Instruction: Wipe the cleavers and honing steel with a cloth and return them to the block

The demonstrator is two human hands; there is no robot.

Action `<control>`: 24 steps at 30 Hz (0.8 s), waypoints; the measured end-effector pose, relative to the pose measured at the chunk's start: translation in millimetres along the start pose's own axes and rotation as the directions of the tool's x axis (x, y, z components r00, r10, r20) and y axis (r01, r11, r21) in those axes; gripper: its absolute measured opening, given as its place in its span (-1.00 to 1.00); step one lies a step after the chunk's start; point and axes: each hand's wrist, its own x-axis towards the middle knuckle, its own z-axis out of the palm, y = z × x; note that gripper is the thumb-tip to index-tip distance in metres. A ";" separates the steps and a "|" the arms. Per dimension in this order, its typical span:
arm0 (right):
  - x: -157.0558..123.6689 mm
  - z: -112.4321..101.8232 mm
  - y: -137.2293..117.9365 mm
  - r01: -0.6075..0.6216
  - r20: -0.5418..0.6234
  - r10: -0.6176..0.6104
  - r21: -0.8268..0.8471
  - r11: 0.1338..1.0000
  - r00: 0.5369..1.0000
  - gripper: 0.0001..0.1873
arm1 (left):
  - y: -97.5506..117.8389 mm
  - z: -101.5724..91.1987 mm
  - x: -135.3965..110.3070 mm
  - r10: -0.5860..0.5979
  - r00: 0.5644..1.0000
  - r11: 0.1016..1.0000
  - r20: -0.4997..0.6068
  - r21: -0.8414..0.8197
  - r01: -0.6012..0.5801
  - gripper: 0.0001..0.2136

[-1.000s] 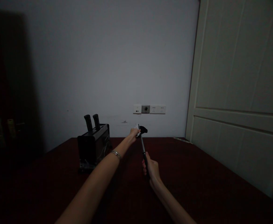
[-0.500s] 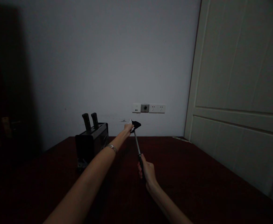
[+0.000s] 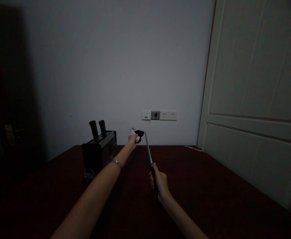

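My right hand (image 3: 158,182) is closed round the black handle of a thin steel rod (image 3: 148,148), which points up and away over the dark red table (image 3: 210,186). My left hand (image 3: 133,139) is stretched far out, pinching a small black and white cloth (image 3: 138,134). The cloth sits just left of the rod's tip, apart from it. A silver bracelet (image 3: 116,163) is on my left wrist.
A black knife block (image 3: 99,152) with two black handles sticking up stands on the table's left side. A row of wall sockets (image 3: 159,115) is on the grey wall behind. A pale door (image 3: 255,99) fills the right. The far left is in deep shadow.
My left hand with the cloth has slid off the rod's tip and moved a little to the left. The rod stays upright in my right hand.
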 end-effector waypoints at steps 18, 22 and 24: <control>19.5 -11.6 7.0 0.097 -0.079 -0.105 -0.098 0.990 0.991 -0.42 | -47.6 -34.9 -117.7 -0.339 0.727 0.894 0.597 -0.036 0.446 -0.78; 20.6 -12.7 9.4 0.106 -0.069 -0.112 -0.083 0.991 0.991 -0.41 | -45.2 -41.6 -119.6 -0.296 0.653 0.838 0.697 -0.138 0.527 -0.51; 20.3 -13.0 9.5 0.111 -0.066 -0.116 -0.078 0.991 0.991 -0.41 | -49.0 -42.5 -118.3 -0.305 0.688 0.842 0.658 -0.152 0.518 -0.50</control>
